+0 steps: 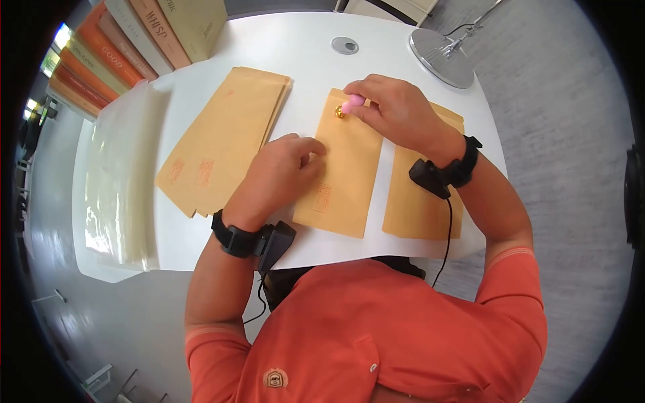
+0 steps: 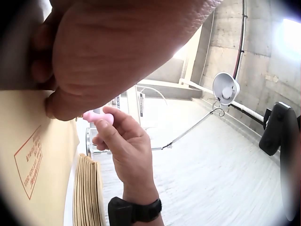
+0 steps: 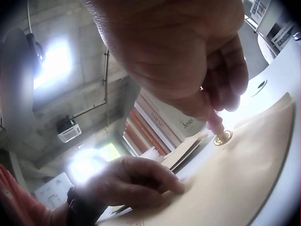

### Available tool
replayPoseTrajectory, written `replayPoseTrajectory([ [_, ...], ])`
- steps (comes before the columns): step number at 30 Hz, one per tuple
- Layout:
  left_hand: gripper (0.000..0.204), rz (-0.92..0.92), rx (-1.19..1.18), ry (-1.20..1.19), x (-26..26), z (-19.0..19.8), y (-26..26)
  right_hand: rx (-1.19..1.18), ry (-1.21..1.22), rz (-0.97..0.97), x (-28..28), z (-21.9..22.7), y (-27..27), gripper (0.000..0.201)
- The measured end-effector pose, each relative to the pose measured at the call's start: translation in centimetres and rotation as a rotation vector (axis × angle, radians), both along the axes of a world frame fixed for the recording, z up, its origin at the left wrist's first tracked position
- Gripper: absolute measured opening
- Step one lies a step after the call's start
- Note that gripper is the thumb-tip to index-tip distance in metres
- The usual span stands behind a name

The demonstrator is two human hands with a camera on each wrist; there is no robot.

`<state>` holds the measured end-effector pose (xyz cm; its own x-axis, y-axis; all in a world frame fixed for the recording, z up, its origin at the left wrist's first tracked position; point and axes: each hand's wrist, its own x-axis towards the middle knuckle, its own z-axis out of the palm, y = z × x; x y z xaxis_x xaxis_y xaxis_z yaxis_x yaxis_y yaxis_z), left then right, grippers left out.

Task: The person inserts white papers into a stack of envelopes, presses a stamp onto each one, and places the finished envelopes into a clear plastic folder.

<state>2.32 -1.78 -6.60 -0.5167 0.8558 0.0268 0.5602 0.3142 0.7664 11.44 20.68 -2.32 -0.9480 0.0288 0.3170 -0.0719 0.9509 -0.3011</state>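
Observation:
A seal stamp with a pink handle [image 1: 353, 103] and a round gold head [image 3: 223, 137] stands near the top end of a tan paper envelope [image 1: 353, 174]. My right hand [image 1: 403, 111] pinches the pink handle between thumb and fingers. In the right wrist view the gold head is down at the envelope's surface, tilted slightly. My left hand [image 1: 277, 176] rests at the envelope's left edge, fingers loosely bent and fingertips on the paper, holding nothing. Red printed text [image 2: 29, 162] shows on the envelope near that hand. The underside of the gold head is hidden.
A stack of tan envelopes [image 1: 225, 134] lies to the left, and another stack [image 1: 422, 201] sits under my right forearm. Farther left are a clear plastic roll [image 1: 121, 181] and a row of books [image 1: 144, 40]. A lamp base [image 1: 440, 60] stands at the back right.

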Motion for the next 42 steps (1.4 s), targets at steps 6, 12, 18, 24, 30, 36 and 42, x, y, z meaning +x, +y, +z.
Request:
replayPoseTrajectory([
  [6, 0.019, -0.001, 0.041, 0.003, -0.2, -0.5, -0.2, 0.118, -0.1, -0.008, -2.0, -0.7, -0.8, 0.019],
  [12, 0.019, 0.001, 0.018, 0.046, -0.3, -0.9, 0.0, 0.183, -0.205, 0.004, -3.3, -0.4, -0.5, 0.018],
  [18, 0.021, -0.017, 0.031, 0.044, -0.4, -0.9, 0.0, 0.176, -0.149, -0.014, -3.0, -1.0, -1.0, 0.016],
  [24, 0.021, 0.011, -0.023, -0.106, -0.4, 0.2, -0.1, 0.151, -0.07, -0.003, -2.6, -1.3, -0.2, 0.013],
  [30, 0.018, 0.062, 0.036, -0.064, -1.4, 4.2, -4.1, -0.086, 0.011, 0.016, 2.2, 2.1, 2.5, 0.022],
  [36, 0.02, 0.315, -0.029, 0.065, -6.4, 5.9, -8.0, -0.245, 0.11, -0.101, 7.3, 3.0, 5.2, 0.029],
  [42, 0.018, 0.165, 0.163, 0.167, -1.6, 4.1, -0.4, -0.239, 0.199, -0.174, 9.8, 1.8, 7.5, 0.03],
])
